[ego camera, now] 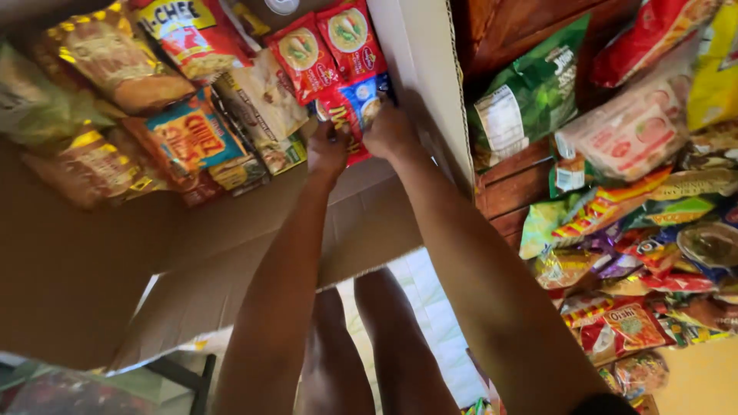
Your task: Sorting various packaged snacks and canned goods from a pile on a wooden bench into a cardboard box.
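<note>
Left hand: the left hand [329, 147] was closed on the lower edge of a red and blue snack packet [355, 107], fingers curled round it.
Right hand: the right hand [390, 131] gripped the same packet from its right side, close against the box wall; its fingertips were hidden behind the packet.
Packet place: it lay inside a large cardboard box [231, 223], in the corner by the white side wall [419, 69], just below two red noodle packets [327, 46].
Packet axis: its long axis ran roughly from lower left to upper right in the view, the top end pointing toward the box corner; the exact tilt was hard to judge under the hands.
Hidden parts: both hands covered the packet's lower half, so its full outline could not be made out.
Box contents: an orange and blue snack bag [188, 138], a beige packet [265, 104] and a clear bag of brown snacks [115, 61] lay packed beside one another to the left, several overlapping.
Cut off: the upper row of packets ran out of the top edge; the forearms left the frame at the bottom.
Right of box: a heap of mixed snack bags [638, 230] lay against brown wooden boards [511, 184], a green bag [530, 96] uppermost near the box wall.
Blur: print on most bags was smeared.
</note>
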